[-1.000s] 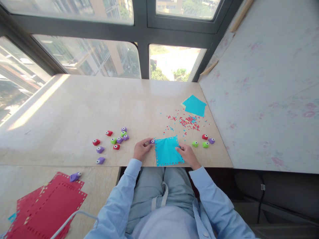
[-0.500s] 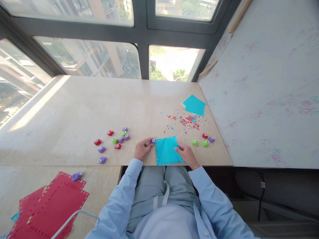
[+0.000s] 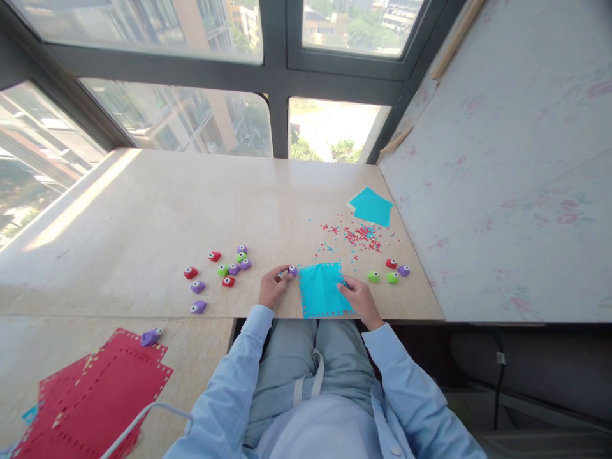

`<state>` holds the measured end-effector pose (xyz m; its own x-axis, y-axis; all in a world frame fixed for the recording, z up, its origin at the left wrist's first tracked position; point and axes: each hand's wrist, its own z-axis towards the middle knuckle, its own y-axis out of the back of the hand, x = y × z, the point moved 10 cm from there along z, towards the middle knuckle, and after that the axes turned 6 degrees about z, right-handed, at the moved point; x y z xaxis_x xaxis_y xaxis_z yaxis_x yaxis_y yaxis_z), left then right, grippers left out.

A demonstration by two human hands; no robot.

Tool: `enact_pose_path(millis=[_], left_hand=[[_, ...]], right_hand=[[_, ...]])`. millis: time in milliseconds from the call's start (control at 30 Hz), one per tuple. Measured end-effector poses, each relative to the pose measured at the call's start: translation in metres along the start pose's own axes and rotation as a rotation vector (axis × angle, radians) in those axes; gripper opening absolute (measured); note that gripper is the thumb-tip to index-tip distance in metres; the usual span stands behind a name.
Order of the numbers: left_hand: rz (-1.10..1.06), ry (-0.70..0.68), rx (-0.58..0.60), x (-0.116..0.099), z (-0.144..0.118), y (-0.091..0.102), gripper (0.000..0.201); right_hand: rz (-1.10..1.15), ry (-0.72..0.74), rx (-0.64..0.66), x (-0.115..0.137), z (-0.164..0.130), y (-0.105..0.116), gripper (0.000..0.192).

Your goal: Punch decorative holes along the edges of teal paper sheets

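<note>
My left hand (image 3: 274,287) is closed around a small purple paper punch (image 3: 292,271) with a white-and-black eye-like top. The punch is at the upper left corner of a turquoise sheet of paper (image 3: 322,290), which has punched holes along its edges and light creases. My right hand (image 3: 358,298) pinches the sheet's right edge between thumb and fingers. A small dark spot shows by the right fingertips; I cannot make out what it is. Just beyond the sheet lie scattered red and blue paper bits (image 3: 362,237).
Several red, green and purple punches (image 3: 234,269) stand to the left, and more punches (image 3: 392,278) to the right. Turquoise sheets (image 3: 370,207) lie at the back right. Red hole-edged sheets (image 3: 108,389), a purple punch (image 3: 152,336) and a white cable (image 3: 143,413) are at lower left.
The view has tilted up slightly. A narrow gap now shows between the purple punch and the turquoise sheet's left edge. Both hands keep their hold.
</note>
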<state>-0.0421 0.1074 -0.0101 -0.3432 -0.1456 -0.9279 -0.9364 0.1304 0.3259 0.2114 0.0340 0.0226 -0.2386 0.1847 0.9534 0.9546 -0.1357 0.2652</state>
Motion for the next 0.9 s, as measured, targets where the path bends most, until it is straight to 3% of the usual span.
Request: enact_pose_path(millis=[633,900], left_hand=[[-0.040,-0.002,-0.005,-0.003,-0.002,0.003,0.044],[-0.044,-0.004,-0.003,-0.002,-0.002,0.003,0.043]], right_hand=[[0.231,-0.099,-0.009,-0.008,-0.003,-0.009,0.051],[0.337,-0.143,0.009,-0.010,-0.001,-0.012,0.047]])
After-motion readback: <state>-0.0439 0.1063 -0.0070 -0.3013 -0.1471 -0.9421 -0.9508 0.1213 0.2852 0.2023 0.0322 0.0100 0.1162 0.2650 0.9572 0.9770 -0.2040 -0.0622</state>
